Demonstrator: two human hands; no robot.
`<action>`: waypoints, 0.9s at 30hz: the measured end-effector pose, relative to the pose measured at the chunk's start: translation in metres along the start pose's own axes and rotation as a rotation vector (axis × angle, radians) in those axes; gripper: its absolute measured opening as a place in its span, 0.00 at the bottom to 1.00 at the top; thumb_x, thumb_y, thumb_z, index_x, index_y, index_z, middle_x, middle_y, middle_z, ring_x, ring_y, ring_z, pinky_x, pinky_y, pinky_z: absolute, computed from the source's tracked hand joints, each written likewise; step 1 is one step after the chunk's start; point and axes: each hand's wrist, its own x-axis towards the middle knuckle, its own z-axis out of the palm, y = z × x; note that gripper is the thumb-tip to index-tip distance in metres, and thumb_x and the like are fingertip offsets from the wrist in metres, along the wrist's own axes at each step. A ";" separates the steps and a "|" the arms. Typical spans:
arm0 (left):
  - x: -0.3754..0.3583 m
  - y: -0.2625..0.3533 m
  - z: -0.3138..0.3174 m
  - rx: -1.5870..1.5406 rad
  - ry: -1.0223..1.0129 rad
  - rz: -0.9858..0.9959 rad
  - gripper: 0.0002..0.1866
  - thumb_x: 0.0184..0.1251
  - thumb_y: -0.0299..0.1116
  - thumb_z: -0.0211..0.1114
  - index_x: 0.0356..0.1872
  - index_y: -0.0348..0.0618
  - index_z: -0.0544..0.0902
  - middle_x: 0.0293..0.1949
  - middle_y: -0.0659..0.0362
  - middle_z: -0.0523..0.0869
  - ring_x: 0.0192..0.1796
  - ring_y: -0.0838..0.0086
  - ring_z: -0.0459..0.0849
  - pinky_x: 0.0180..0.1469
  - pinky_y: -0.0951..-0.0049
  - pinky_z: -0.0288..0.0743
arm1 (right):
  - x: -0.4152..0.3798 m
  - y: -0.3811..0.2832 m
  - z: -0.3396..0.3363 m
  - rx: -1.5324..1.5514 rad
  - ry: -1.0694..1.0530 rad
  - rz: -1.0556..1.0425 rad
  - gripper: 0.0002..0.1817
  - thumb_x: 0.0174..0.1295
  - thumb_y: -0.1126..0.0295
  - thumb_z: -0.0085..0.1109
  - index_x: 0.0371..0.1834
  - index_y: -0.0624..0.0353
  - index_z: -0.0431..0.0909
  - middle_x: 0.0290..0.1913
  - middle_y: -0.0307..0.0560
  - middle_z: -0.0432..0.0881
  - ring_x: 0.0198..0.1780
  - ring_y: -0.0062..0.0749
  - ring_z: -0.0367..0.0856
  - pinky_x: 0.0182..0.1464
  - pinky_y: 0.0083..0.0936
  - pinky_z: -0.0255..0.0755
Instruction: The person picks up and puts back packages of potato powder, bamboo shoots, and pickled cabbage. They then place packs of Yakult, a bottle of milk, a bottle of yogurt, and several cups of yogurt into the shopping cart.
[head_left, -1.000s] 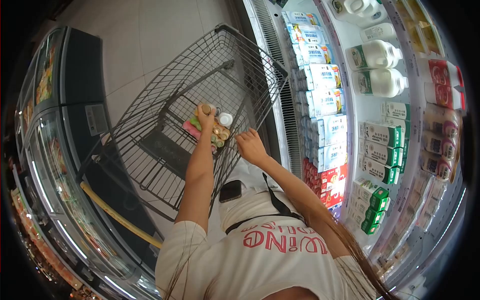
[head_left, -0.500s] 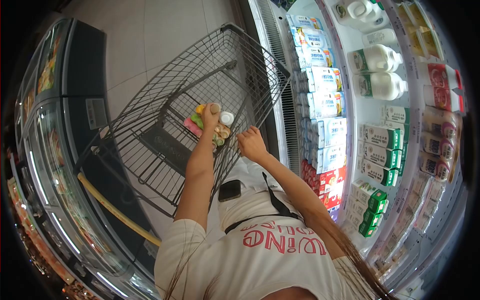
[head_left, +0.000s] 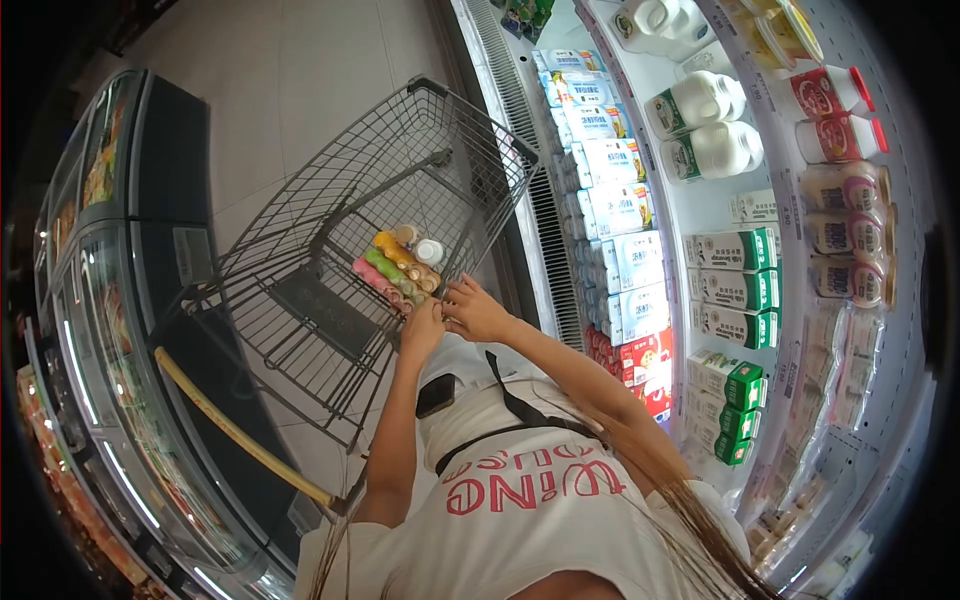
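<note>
A grey wire shopping cart [head_left: 300, 190] stands before me, tilted in view. Several small bottles lie grouped in it: yellow-orange ones [head_left: 386, 243], green ones [head_left: 378, 262], pink ones [head_left: 366, 270] and brownish ones [head_left: 424, 274]. A white-capped container [head_left: 429, 251] sits beside them. My left hand [head_left: 422, 328] is closed at the near end of the group, by the cart's side. My right hand [head_left: 474, 310] meets it from the right, fingers curled inward and closed. What either hand holds, if anything, is hidden between the fingers.
To the right, a lit shelf carries blue-white packs [head_left: 612, 210], red packs [head_left: 648, 365], white jugs [head_left: 722, 150] and green-white cartons [head_left: 730, 290]. Dark freezer cabinets [head_left: 165, 170] line the left. The cart's yellow handle [head_left: 240, 430] is at lower left.
My left hand has let go of a bottle in the group and drawn back toward me, beside my right hand. My right hand has shifted slightly left and down. The view has turned slightly.
</note>
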 end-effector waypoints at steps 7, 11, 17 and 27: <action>-0.043 0.008 0.037 0.044 0.318 -0.074 0.12 0.65 0.33 0.52 0.47 0.42 0.77 0.39 0.44 0.84 0.43 0.46 0.82 0.43 0.50 0.73 | -0.012 -0.008 0.020 -0.059 0.056 0.019 0.14 0.66 0.54 0.51 0.46 0.48 0.78 0.49 0.51 0.73 0.66 0.49 0.65 0.73 0.55 0.45; -0.048 0.002 0.042 0.133 0.298 -0.154 0.11 0.67 0.34 0.51 0.47 0.45 0.76 0.39 0.45 0.85 0.42 0.47 0.82 0.42 0.50 0.73 | -0.016 -0.011 0.031 -0.103 0.065 0.027 0.16 0.65 0.53 0.52 0.49 0.47 0.78 0.51 0.51 0.73 0.65 0.48 0.65 0.73 0.54 0.45; -0.062 -0.022 0.050 0.206 0.326 -0.062 0.09 0.67 0.34 0.52 0.44 0.43 0.75 0.38 0.44 0.84 0.41 0.45 0.82 0.41 0.48 0.72 | -0.025 -0.030 0.049 -0.141 -0.017 0.125 0.16 0.63 0.52 0.53 0.49 0.44 0.78 0.64 0.51 0.69 0.66 0.45 0.64 0.73 0.53 0.45; -0.112 -0.046 0.043 0.370 0.354 0.056 0.10 0.68 0.35 0.53 0.42 0.40 0.74 0.35 0.46 0.85 0.38 0.48 0.84 0.38 0.48 0.72 | -0.042 -0.072 0.114 -0.236 0.320 0.157 0.15 0.59 0.54 0.57 0.48 0.38 0.83 0.49 0.41 0.76 0.59 0.39 0.68 0.73 0.51 0.45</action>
